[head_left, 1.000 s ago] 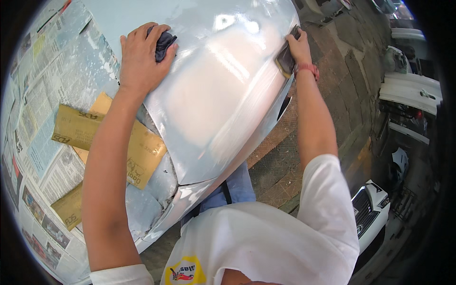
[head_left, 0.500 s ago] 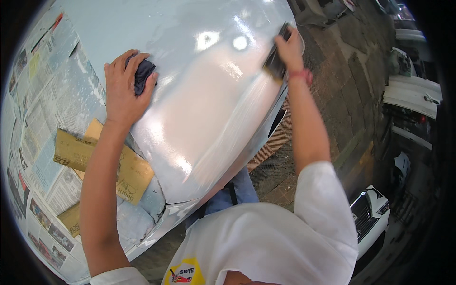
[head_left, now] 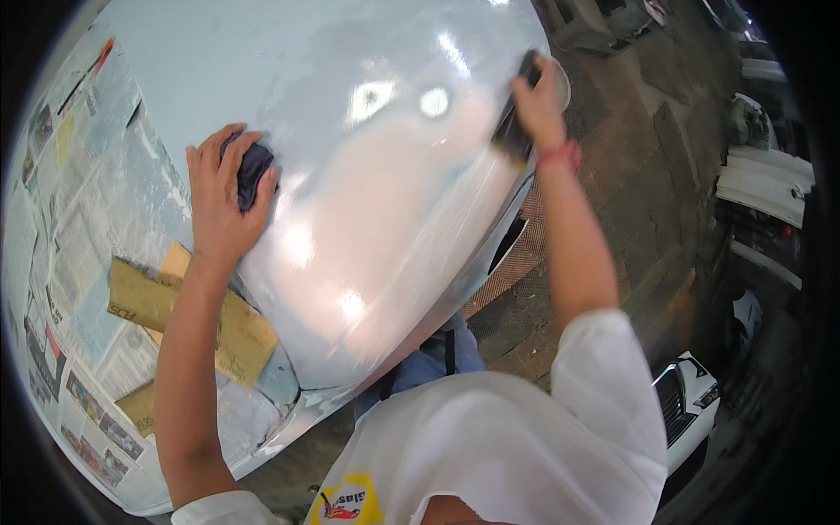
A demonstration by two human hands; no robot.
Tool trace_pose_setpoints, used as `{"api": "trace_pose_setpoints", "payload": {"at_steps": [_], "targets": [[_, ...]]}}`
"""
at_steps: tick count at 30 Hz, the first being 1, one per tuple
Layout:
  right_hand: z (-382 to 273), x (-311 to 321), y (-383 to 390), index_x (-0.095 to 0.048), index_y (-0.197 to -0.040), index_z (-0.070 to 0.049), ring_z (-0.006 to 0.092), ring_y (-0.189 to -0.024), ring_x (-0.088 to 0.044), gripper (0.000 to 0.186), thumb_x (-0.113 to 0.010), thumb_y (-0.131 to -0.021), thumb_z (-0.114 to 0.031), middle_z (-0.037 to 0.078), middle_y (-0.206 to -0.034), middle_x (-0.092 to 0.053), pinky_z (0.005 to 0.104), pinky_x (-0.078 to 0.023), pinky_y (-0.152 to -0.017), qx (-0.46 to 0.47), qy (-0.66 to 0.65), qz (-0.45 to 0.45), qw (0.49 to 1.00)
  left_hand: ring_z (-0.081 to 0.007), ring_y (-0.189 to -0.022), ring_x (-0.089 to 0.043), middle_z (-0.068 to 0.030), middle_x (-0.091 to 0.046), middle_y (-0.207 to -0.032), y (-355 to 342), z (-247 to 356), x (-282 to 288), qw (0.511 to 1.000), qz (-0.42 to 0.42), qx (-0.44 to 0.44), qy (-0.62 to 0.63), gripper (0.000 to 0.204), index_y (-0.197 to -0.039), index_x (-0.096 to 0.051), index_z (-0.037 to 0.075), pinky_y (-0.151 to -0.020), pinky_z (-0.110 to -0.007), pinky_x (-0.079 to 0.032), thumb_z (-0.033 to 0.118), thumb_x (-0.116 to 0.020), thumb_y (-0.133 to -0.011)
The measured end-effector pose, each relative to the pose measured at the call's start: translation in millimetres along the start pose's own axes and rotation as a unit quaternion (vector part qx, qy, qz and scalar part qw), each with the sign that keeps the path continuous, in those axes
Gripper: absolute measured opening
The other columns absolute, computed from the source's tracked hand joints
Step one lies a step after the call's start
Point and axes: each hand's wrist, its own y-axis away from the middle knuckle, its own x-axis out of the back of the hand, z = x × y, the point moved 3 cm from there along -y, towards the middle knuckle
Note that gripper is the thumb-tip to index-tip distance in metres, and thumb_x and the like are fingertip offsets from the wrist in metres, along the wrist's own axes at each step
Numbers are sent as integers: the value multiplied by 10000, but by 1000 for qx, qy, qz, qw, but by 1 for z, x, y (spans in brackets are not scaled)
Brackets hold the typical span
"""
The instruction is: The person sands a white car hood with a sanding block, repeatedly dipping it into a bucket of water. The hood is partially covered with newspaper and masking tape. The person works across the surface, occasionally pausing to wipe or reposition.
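A pale grey car hood (head_left: 210, 61) with a broad pinkish-white patch (head_left: 376, 210) lies in front of me. My left hand (head_left: 219, 197) rests on the left part of the hood, its fingers curled around a crumpled dark cloth (head_left: 255, 173). Over at the far right edge, my right hand (head_left: 539, 105) grips a long dark sanding block (head_left: 512, 131), pressed against the hood. The block's underside is hidden, and its lower end is a little blurred. Pale streaks run along the hood's right side below the block.
Newspaper (head_left: 87, 227) covers the surface on the left, with tan sandpaper sheets (head_left: 144, 297) lying on it, partly behind my left forearm. A red-tipped tool (head_left: 103, 54) is at the far left. Beyond the right edge are floor mats (head_left: 621, 175) and white car parts (head_left: 761, 184).
The view has shifted slightly, so the hood and both hands sit a little lower in the picture. Both hands keep their holds; the left has come slightly nearer to me.
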Motion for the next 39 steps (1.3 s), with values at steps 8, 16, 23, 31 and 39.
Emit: {"api": "trace_pose_setpoints", "payload": {"at_steps": [8,16,23,31,39], "targets": [[-79,-55,172,-291,-1684,119,577,-1657,-162,789,-625,-1066,-238,372,-1791,-170,621,-181,-1367,100,169,-8,980,-396,-1293,-547,-163,-621,-1472,2,2,1,1000,12,3,11,441,-1407,-663,91,-1128,-497,-444,191,-756,-988],[-55,-32,168,-297,-1670,120,524,-1654,-238,817,-655,-1014,-211,376,-1758,-267,558,-211,-1373,52,65,21,996,-380,-1323,-550,-148,-628,-1464,6,-3,-3,999,31,-19,8,422,-1390,-681,107,-1152,-489,-434,246,-765,-1001],[-57,-39,194,-339,-1665,111,511,-1645,-264,775,-622,-1035,-239,365,-1769,-255,542,-220,-1369,39,73,55,995,-350,-1339,-580,-127,-660,-1427,10,-7,-6,998,58,-22,-8,406,-1376,-702,136,-1166,-484,-412,310,-749,-1012],[-89,-63,308,-279,-1695,76,496,-1668,-235,841,-689,-981,-95,323,-1774,-282,556,-231,-1368,110,129,25,985,-339,-1316,-608,-119,-674,-1385,11,-8,-9,997,67,-26,-17,420,-1380,-697,146,-1156,-483,-407,342,-747,-1013],[-75,-51,273,-348,-1679,57,518,-1660,-231,786,-663,-1019,-229,336,-1791,-238,553,-212,-1368,68,85,99,989,-338,-1303,-613,-116,-676,-1380,13,-12,-14,998,59,-16,-33,417,-1384,-698,158,-1151,-485,-410,356,-735,-1019]]}}
